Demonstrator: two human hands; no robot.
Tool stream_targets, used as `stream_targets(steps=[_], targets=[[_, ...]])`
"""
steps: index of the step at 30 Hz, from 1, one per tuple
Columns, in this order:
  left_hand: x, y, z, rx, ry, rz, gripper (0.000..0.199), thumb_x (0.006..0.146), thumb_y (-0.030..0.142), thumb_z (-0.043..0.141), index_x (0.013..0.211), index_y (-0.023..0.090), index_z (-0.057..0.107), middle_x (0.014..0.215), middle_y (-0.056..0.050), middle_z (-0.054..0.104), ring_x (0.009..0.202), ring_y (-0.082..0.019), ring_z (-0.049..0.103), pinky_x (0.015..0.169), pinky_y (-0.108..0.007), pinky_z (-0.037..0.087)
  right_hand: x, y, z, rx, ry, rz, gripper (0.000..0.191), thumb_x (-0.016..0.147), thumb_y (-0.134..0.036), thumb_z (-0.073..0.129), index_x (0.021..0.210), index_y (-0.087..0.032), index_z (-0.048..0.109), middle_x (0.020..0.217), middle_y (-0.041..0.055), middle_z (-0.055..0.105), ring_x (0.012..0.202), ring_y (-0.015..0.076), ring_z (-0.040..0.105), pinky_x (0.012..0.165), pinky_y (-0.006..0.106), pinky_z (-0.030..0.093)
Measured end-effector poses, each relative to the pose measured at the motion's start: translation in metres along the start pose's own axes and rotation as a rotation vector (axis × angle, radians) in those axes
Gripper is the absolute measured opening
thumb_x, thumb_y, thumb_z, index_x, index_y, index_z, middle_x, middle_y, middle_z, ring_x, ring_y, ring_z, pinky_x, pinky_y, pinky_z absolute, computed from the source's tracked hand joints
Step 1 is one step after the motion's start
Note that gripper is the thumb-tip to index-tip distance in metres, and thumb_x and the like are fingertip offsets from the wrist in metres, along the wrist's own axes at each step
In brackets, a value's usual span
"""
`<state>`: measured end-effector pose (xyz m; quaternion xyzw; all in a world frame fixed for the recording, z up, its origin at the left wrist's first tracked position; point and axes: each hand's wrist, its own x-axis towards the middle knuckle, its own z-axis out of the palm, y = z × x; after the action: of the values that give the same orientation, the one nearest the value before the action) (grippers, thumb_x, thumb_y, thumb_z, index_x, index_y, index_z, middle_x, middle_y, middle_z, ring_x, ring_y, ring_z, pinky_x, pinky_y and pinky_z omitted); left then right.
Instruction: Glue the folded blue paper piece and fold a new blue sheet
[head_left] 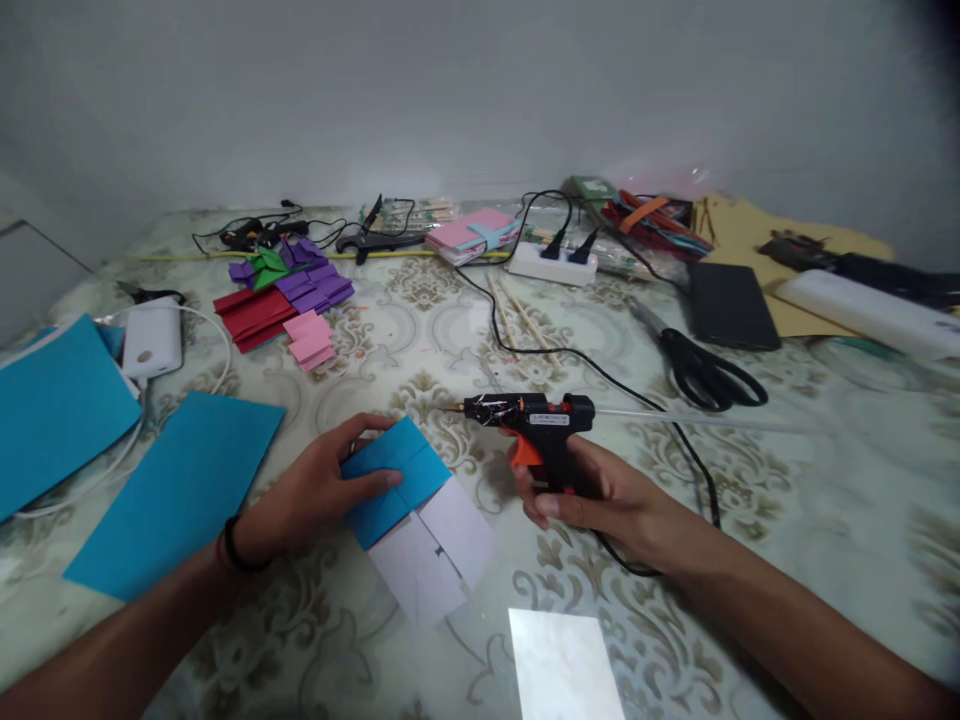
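My left hand [330, 485] pinches a folded blue and white paper piece [431, 550], thumb on top of its blue part and fingers at the far edge. In my right hand [592, 490] is a black hot glue gun [544, 415] with an orange trigger. Its nozzle points left, just beyond the far corner of the paper and apart from it. A clear glue stick [705, 420] runs out of the gun's back. Near my left forearm lies a blue paper sheet [180, 490]. A white paper rectangle [566, 665] rests at the front edge of view.
Black scissors [709, 370] and a black flat box [731, 305] lie to the right. A white power strip [553, 262] with plugs sits at the back; the gun's cord crosses the table. Folded coloured papers [259, 310], a white power bank [153, 335] and blue sheets [60, 410] are left.
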<state>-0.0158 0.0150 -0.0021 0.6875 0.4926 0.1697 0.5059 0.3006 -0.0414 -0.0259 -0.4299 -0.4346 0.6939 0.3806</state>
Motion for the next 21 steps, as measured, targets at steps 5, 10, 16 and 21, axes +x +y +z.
stream_targets(steps=[5, 10, 16, 21], targets=[[-0.001, 0.001, 0.0, -0.056, -0.028, -0.027, 0.06, 0.088, 0.052, 0.076, 0.138, 0.026, 0.056, 0.122, -0.005, 0.076, 0.11, -0.027, 0.072, 0.086, -0.032, 0.061, -0.001, 0.001, -0.001, -0.018, 0.073, 0.011, 0.044, 0.075, -0.04, 0.09, 0.103, -0.018, 0.064, 0.089, 0.0025, 0.064, 0.072, 0.013, 0.058, 0.063, 0.024, 0.047], [-0.001, 0.002, 0.0, -0.031, -0.028, -0.008, 0.058, 0.09, 0.051, 0.075, 0.138, 0.025, 0.056, 0.122, -0.005, 0.075, 0.111, -0.027, 0.071, 0.088, -0.033, 0.06, -0.003, -0.007, 0.003, -0.168, 0.098, 0.001, 0.042, 0.086, -0.057, 0.076, 0.088, -0.016, 0.064, 0.067, -0.0016, 0.055, 0.061, 0.0118, 0.048, 0.056, 0.024, 0.034], [-0.002, 0.004, -0.001, 0.024, -0.078, -0.026, 0.059, 0.09, 0.051, 0.073, 0.14, 0.025, 0.054, 0.127, -0.006, 0.074, 0.114, -0.029, 0.07, 0.089, -0.034, 0.06, -0.002, -0.01, 0.002, -0.404, 0.01, -0.013, 0.049, 0.09, -0.065, 0.067, 0.085, -0.016, 0.064, 0.068, 0.001, 0.059, 0.062, 0.0139, 0.052, 0.057, 0.026, 0.039], [-0.003, 0.002, -0.001, 0.151, -0.087, 0.011, 0.057, 0.092, 0.052, 0.07, 0.142, 0.027, 0.056, 0.136, -0.006, 0.069, 0.119, -0.031, 0.067, 0.092, -0.035, 0.057, -0.003, -0.01, 0.003, -0.499, 0.001, -0.024, 0.05, 0.09, -0.067, 0.065, 0.083, -0.017, 0.066, 0.067, 0.002, 0.063, 0.063, 0.0153, 0.057, 0.057, 0.026, 0.043]])
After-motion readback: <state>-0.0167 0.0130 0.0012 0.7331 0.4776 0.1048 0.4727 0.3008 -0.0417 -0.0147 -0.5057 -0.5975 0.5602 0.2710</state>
